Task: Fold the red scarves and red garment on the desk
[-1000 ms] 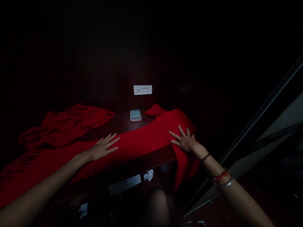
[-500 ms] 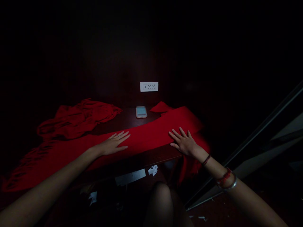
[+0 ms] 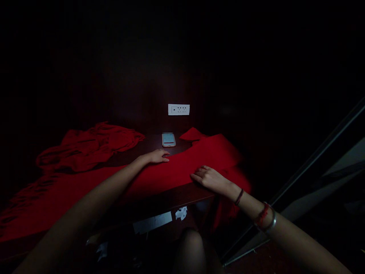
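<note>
A long red fringed shawl (image 3: 159, 177) lies spread across the dark wooden table, one end hanging over the right side. My left hand (image 3: 159, 156) rests at the shawl's far edge, just in front of a phone (image 3: 169, 139) with a lit screen. Its thumb and fingers are apart, and nothing shows between them. Close to the near edge, my right hand (image 3: 209, 179) touches the cloth with loosely bent fingers; their tips are partly hidden. Behind the shawl on the left lies a second, crumpled red cloth (image 3: 91, 146).
A white socket panel (image 3: 178, 109) is on the dark wall behind the table. Below the table edge (image 3: 182, 194) are a pale flat panel (image 3: 154, 222) and crumpled white paper (image 3: 181, 213). My knee (image 3: 191, 251) is under the table. A slanted metal-edged frame (image 3: 310, 156) stands at right.
My left hand has moved forward and right to the shawl's far edge. My right hand has slid left and slightly nearer, its spread fingers now bent. The view has tilted up slightly.
</note>
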